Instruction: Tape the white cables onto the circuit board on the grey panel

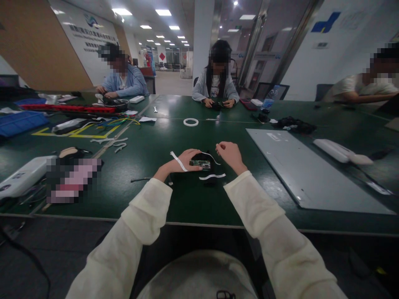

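My left hand (184,161) is closed around a small green circuit board (202,164) set against a black piece, with the thumb along its near edge. A white strip (178,161) lies across that hand near the wrist. My right hand (230,154) is raised just right of the board, apart from it, fingers curled into a pinch; anything between the fingertips is too small to make out. Another white strip (212,177) lies below the board, over black material. A thin curved white strip (210,157) rises from the board's far side toward my right hand.
A large grey panel (307,174) lies to the right, with a white power strip (332,150) beyond it. A tape ring (190,122) sits ahead. On the left are a phone (75,180), a white device (25,176) and a blue tray (21,123). Several people sit around the table.
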